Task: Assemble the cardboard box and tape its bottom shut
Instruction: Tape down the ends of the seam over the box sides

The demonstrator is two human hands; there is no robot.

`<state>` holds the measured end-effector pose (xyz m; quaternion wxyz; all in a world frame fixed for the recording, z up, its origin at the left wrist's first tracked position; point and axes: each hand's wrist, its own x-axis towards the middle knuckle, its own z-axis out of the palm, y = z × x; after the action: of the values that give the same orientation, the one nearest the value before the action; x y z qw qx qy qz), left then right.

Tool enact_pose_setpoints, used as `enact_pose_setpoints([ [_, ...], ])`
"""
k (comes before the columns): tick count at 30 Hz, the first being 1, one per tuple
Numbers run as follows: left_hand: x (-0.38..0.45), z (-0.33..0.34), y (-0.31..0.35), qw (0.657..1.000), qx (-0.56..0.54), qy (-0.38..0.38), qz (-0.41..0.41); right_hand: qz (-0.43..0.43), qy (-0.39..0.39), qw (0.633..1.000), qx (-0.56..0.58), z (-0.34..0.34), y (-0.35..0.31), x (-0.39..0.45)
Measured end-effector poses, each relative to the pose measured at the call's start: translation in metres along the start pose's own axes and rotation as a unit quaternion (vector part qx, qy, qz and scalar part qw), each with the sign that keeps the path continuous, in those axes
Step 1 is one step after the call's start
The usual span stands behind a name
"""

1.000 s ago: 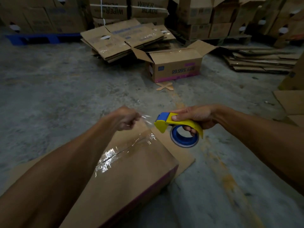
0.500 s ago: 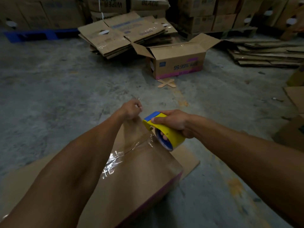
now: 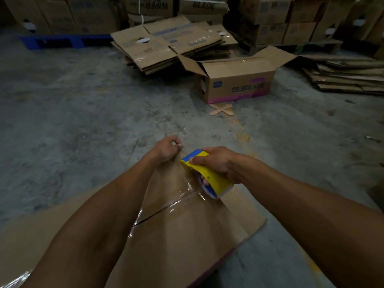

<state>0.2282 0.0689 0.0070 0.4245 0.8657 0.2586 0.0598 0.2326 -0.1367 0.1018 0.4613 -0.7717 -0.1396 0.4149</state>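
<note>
Both hands have dropped toward the cardboard box (image 3: 182,235) since a second ago, and the gap between them has closed. Then, the yellow and blue tape dispenser (image 3: 204,173) was held up clear of the box, with a strip of clear tape (image 3: 166,206) stretched to the left hand; now its roll sits down against the box's upturned face. The right hand (image 3: 218,163) is wrapped tightly round the dispenser's handle, fingers curled underneath. The left hand (image 3: 167,149) is closed in a pinch at the far edge of the box; what it pinches is too small to make out. Shiny tape runs along the seam between the flaps, from near the dispenser back toward the left forearm. The box lies on the concrete floor (image 3: 83,121) directly in front of the person. Farther off stands an open printed box (image 3: 239,84), beside a stack of flattened cartons (image 3: 166,44).
</note>
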Motion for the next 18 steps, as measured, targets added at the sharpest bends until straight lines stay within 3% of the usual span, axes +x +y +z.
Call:
enact_pose_setpoints([
  [6, 0.002, 0.001, 0.006, 0.999, 0.003, -0.033, -0.013, 0.005, 0.0, 1.0, -0.004, -0.003, 0.001, 0.003],
  [11, 0.007, -0.001, 0.004, 0.98, 0.165, -0.062, -0.096, 0.011, 0.001, 1.0, -0.014, -0.002, -0.001, 0.002],
  [13, -0.001, -0.005, 0.0, 0.982, 0.149, -0.021, -0.118, 0.01, 0.001, 1.0, -0.016, -0.002, -0.001, 0.0],
  [16, -0.018, -0.006, -0.009, 0.988, 0.114, 0.1, 0.022, 0.011, 0.003, 1.0, -0.018, 0.0, -0.003, -0.002],
  [18, -0.027, -0.002, -0.008, 0.978, 0.131, 0.099, 0.131, 0.014, 0.0, 1.0, -0.025, 0.001, -0.005, -0.003],
])
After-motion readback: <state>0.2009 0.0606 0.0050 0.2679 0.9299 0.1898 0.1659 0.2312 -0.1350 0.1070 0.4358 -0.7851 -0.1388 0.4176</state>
